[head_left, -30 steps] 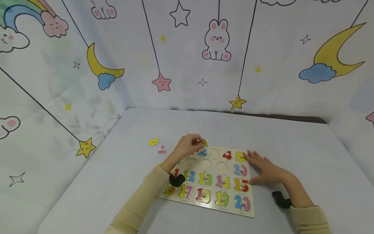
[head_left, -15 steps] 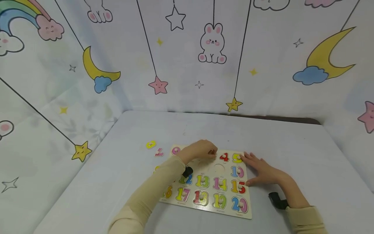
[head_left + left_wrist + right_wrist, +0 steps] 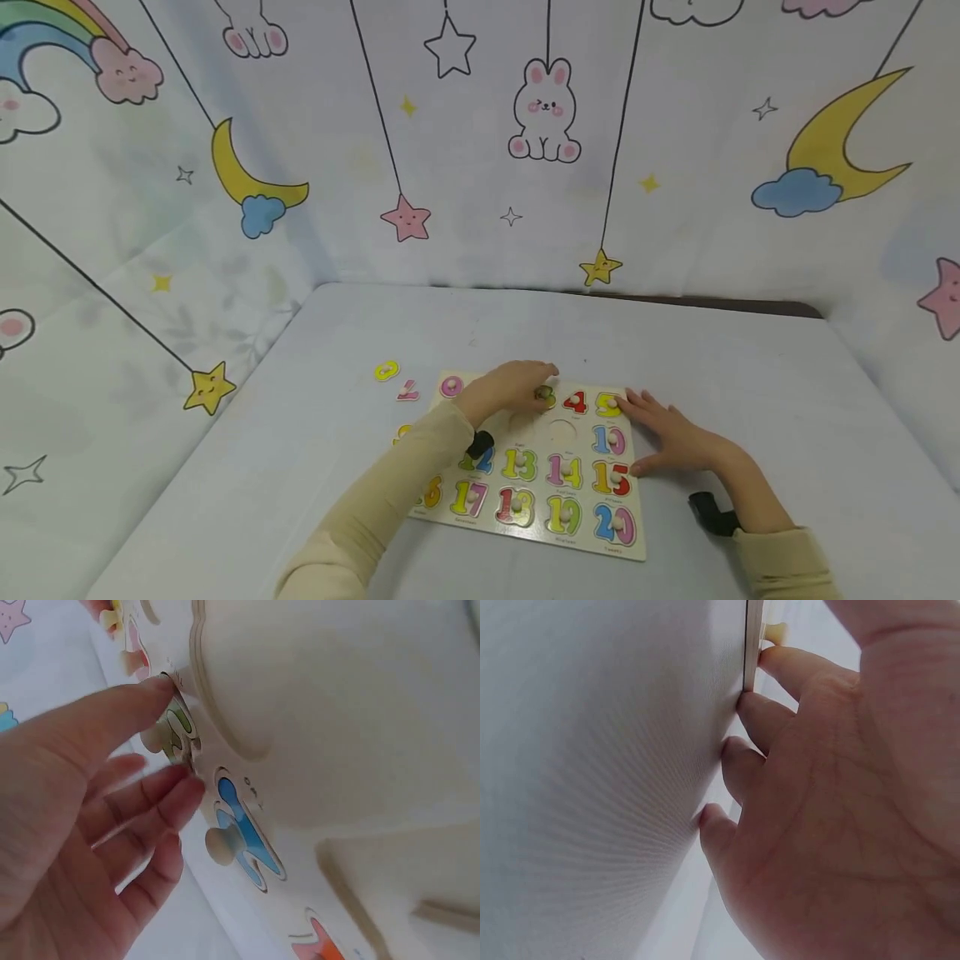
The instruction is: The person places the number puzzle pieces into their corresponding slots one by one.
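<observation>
My left hand [image 3: 508,390] is over the top row of a wooden number puzzle board [image 3: 540,527]. Its thumb and fingertips are at opposite edges of the green number 3 piece [image 3: 178,724], whose knob stands between them. That piece lies in its recess beside the blue 2 [image 3: 251,836]. The fingers are extended, not curled round the knob. My right hand [image 3: 678,433] is spread at the board's right edge, a fingertip by the yellow 5 [image 3: 608,406] and the thumb near the 15 [image 3: 612,479]. Part of the board is hidden under the left forearm.
Left of the board lie a loose yellow rounded number piece [image 3: 387,371] and a pink 7 [image 3: 407,390]. Another yellow piece [image 3: 403,431] shows beside the left sleeve. A round recess [image 3: 562,435] is bare. A patterned cloth backdrop [image 3: 480,167] stands behind the white table.
The left hand moved right with the green 3 to the recess beside the 4, then its fingers loosened from the piece. The right hand stayed at the board's edge. The view shifted slightly.
</observation>
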`<state>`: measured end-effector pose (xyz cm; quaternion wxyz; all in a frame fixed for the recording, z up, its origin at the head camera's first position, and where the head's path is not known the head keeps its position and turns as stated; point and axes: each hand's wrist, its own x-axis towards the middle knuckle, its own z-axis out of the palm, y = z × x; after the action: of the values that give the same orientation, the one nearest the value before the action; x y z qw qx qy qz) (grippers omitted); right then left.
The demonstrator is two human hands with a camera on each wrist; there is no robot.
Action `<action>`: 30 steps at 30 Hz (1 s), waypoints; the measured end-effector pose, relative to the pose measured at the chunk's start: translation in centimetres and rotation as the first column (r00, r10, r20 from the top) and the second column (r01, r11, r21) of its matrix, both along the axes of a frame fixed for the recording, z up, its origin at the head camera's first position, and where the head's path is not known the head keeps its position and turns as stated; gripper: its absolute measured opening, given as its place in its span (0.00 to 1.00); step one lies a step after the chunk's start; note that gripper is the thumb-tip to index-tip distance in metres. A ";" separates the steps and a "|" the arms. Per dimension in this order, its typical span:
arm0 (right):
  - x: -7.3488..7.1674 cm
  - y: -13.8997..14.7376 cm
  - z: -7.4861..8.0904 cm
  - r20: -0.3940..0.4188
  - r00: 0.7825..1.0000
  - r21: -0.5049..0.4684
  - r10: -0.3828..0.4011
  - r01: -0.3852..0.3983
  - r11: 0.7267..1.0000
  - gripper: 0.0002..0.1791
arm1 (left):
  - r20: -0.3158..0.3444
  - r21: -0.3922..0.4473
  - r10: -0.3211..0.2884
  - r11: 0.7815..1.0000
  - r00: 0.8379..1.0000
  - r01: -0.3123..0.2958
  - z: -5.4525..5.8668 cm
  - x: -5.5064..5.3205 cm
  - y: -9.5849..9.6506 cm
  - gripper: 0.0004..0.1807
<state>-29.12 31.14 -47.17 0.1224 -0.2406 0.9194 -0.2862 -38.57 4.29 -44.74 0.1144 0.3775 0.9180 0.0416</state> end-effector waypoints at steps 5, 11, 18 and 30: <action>-0.1 0.0 -0.1 -0.024 1.000 0.018 -0.003 0.003 1.000 0.56 | -0.090 -0.001 -0.001 1.000 0.996 0.000 0.0 0.3 -0.6 0.17; -0.3 0.0 -0.4 -0.015 1.000 0.006 0.001 -0.001 1.000 0.56 | -0.091 -0.007 -0.075 0.997 0.993 0.075 -0.2 0.9 -0.9 0.17; -0.4 0.0 -0.6 -0.020 1.000 0.012 0.002 -0.002 1.000 0.56 | -0.315 -0.286 -0.266 0.942 0.911 0.176 -0.5 2.0 -0.7 0.17; -0.2 -0.1 -0.5 -0.009 1.000 0.006 0.000 0.000 1.000 0.56 | 0.029 0.427 0.179 0.887 0.983 -0.174 1.9 2.1 -9.6 0.21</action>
<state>-29.27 31.00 -47.67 0.1188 -0.2415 0.9207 -0.2825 -36.43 -5.30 -42.80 0.0195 0.3084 0.9176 0.2500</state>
